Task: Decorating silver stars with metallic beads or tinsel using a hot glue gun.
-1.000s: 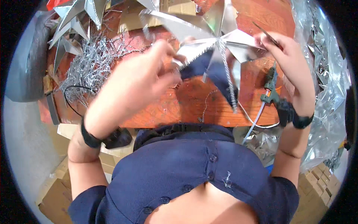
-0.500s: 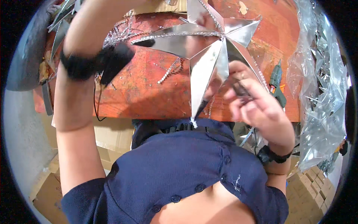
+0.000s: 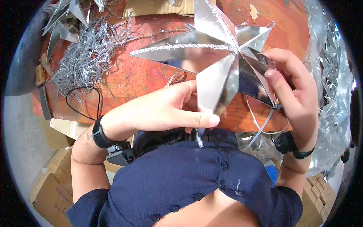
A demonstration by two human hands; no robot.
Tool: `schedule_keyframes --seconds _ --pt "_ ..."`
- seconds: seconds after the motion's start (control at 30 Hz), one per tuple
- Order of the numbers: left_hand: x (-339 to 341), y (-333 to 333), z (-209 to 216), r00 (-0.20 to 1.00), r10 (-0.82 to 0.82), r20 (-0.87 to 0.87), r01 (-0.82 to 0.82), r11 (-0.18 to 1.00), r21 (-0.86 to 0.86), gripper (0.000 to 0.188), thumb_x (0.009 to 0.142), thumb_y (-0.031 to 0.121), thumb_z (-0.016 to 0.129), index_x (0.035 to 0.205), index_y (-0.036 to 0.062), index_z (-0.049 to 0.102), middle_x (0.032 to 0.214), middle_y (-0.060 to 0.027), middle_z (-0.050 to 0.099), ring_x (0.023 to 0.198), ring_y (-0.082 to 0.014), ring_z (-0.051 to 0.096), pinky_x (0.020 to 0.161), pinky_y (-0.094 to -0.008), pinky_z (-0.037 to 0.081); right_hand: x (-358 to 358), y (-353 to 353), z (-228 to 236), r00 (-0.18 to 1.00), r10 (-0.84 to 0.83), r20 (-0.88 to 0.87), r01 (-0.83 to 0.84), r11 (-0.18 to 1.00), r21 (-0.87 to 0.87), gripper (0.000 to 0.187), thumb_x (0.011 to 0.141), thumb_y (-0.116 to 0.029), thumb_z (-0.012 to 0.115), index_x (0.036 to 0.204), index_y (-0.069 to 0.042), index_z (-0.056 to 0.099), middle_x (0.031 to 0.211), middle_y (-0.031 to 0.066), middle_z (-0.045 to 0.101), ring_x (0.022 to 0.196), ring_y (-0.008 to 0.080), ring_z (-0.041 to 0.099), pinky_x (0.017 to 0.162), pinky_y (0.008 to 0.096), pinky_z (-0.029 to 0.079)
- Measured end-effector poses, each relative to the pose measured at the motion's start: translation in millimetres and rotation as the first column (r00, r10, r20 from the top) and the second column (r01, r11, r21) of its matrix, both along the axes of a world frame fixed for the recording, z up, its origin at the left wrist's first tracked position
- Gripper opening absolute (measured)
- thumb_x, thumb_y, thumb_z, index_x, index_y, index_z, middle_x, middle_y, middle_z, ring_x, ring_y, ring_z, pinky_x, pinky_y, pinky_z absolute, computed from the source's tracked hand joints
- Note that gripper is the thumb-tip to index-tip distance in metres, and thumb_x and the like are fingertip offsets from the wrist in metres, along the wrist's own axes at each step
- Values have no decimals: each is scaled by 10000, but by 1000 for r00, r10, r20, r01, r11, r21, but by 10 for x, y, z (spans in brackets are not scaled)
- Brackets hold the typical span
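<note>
A mirror-like silver star (image 3: 217,85) with several folded points stands in front of me above the table edge. Silver tinsel (image 3: 181,48) runs along some of its ridges, and a tuft of it hangs at the lowest tip. My left hand (image 3: 166,108) grips that lower point, thumb on the front face and the other fingers mostly hidden behind. At the lower right point, my right hand (image 3: 295,83) has thumb and forefinger closed together. A small dark pointed piece shows at those fingertips; its kind cannot be made out against the reflections.
Loose silver tinsel (image 3: 85,56) is heaped at the left of the red table (image 3: 151,79), near a black cord loop (image 3: 84,87). More folded silver pieces (image 3: 62,32) lie at the far left. Clear plastic wrapping (image 3: 329,94) covers the right side. Cardboard (image 3: 155,8) lies at the back.
My left hand has come down from the far side to the star's lower point. My right hand has risen and moved right. The star has shifted slightly right, and the glue gun is now hidden.
</note>
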State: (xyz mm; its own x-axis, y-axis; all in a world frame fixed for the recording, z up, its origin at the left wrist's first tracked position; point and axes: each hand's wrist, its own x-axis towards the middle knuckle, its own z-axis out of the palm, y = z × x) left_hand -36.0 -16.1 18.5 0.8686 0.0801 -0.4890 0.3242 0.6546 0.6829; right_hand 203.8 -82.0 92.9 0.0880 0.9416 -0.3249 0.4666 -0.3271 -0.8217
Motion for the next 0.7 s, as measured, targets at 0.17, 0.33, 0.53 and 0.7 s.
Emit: schedule_keyframes --seconds 0.17,0.33,0.53,0.7 --pt "-44 2 -373 993 -112 32 98 952 290 292 886 213 727 1022 37 537 877 10 577 830 -90 553 743 -253 466 -115 -11 -77 921 157 357 -194 979 70 203 823 -58 679 1002 16 619 834 40 618 699 104 560 645 238 435" --pt "-74 66 -434 979 -205 12 152 766 625 213 853 195 711 837 23 586 754 -50 579 746 -146 563 699 -294 463 -98 -60 -147 788 242 567 -394 905 161 206 743 -72 767 866 -4 617 737 90 614 611 192 588 573 286 443" --pt "-97 17 -456 992 -122 14 96 843 530 128 863 137 692 863 25 628 817 -62 651 790 -147 634 724 -302 501 -90 -166 -120 735 146 662 -382 896 226 230 684 -71 802 792 -34 603 662 71 557 544 212 544 516 320 414" --pt "-87 26 -415 986 -156 -53 161 837 523 117 868 125 689 879 26 627 826 -56 661 806 -139 649 748 -297 513 -45 -231 -179 775 241 584 -432 877 211 278 634 -147 823 765 -49 597 622 49 546 538 218 546 515 324 409"
